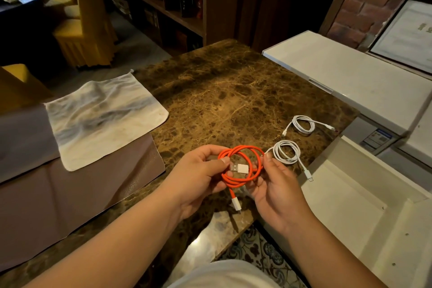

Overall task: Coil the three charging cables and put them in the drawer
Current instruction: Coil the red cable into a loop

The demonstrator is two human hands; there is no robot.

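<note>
An orange cable (236,181) with white plugs is wound into a loop above the brown marble table (224,100). My left hand (198,173) pinches the loop's left side and my right hand (273,184) grips its right side. One white plug hangs down below the loop. A coiled white cable (286,152) lies on the table just right of my right hand, its plug end reaching the table edge. A second coiled white cable (304,124) lies farther back near the right edge. The open white drawer (346,208) sits low at the right.
A stained white cloth (105,114) lies on a brown mat (70,194) at the table's left. A white cabinet top (350,72) stands at the back right. Shelves and yellow-covered chairs (84,37) stand behind the table. Patterned floor shows below the table edge.
</note>
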